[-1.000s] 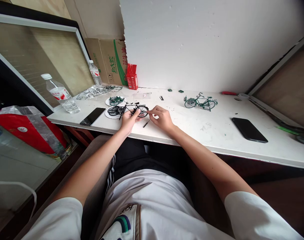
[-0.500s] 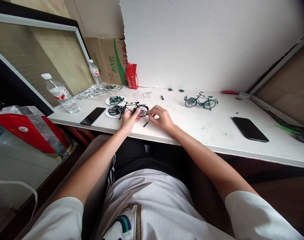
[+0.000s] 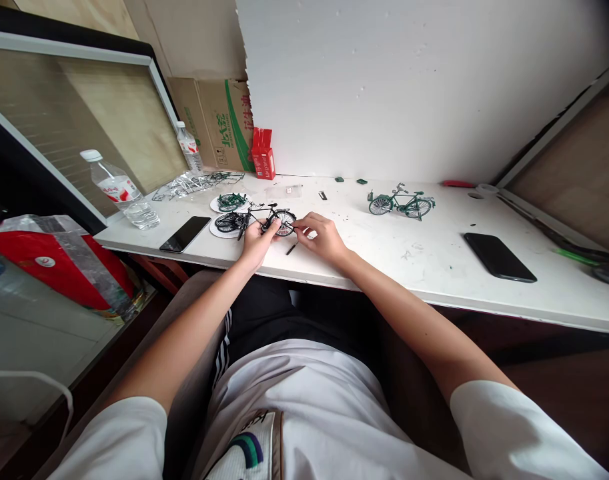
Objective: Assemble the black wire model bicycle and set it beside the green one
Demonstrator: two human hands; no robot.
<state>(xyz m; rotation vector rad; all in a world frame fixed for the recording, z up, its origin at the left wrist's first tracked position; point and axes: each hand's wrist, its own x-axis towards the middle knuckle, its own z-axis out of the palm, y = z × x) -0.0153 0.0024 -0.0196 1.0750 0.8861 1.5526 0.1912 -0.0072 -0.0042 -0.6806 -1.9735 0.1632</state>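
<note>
My left hand [image 3: 258, 241] is closed around the middle of a small black model bicycle [image 3: 285, 222], held just above the near edge of the white table. At its wheel on the right side, my right hand [image 3: 320, 235] has thumb and forefinger pinched together. Whatever sits between those fingertips is too small to make out. Behind the bicycle lie black model parts [image 3: 227, 223] on a white round plate [image 3: 219, 233], and green model parts [image 3: 232, 201] rest on a second plate farther back. A thin black piece [image 3: 291, 249] lies on the table below the hands.
A finished-looking green model bicycle [image 3: 401, 202] stands to the right. Phones lie on either side, a left one [image 3: 185, 233] and a right one [image 3: 499, 257]. Water bottles [image 3: 121, 190], a small red box [image 3: 263, 155] and a cardboard carton [image 3: 214, 123] stand at the back left.
The camera view has shifted very slightly. Both hands stay in nearly the same place at the black bicycle, with the right fingers still pinched at its wheel.
</note>
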